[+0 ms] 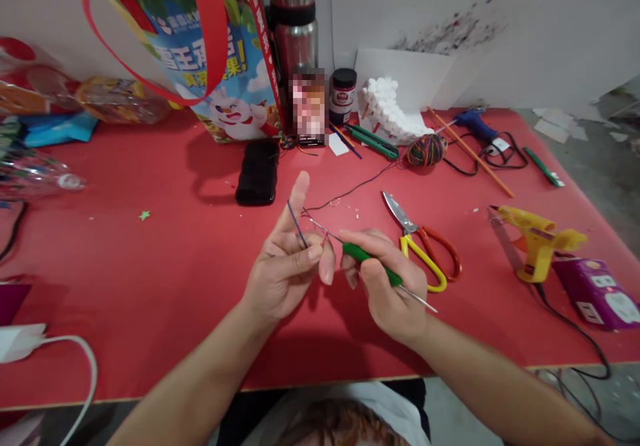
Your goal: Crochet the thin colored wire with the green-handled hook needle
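Observation:
My left hand (pixel 280 276) is raised above the red table (pixel 165 286), its index finger pointing up and its thumb and other fingertips pinching dark yarn (pixel 297 225). A strand crosses the raised index finger. From there, yarn runs back over the table to a multicoloured yarn ball (pixel 426 150). My right hand (pixel 397 286) is closed around the green handle of a crochet hook (pixel 357 253). The hook's thin metal tip reaches to the yarn at my left fingertips, where a small reddish loop shows. Exactly how the tip sits in the loop is too small to tell.
Scissors (pixel 415 233) lie just beyond my right hand. A yellow glue gun (pixel 537 236) stands by a purple box (pixel 597 293) at the right. Behind are a black case (pixel 257 173), a propped phone (pixel 310 109), a bag (pixel 235 86), a steel flask (pixel 297 39) and a green cutter (pixel 373 141).

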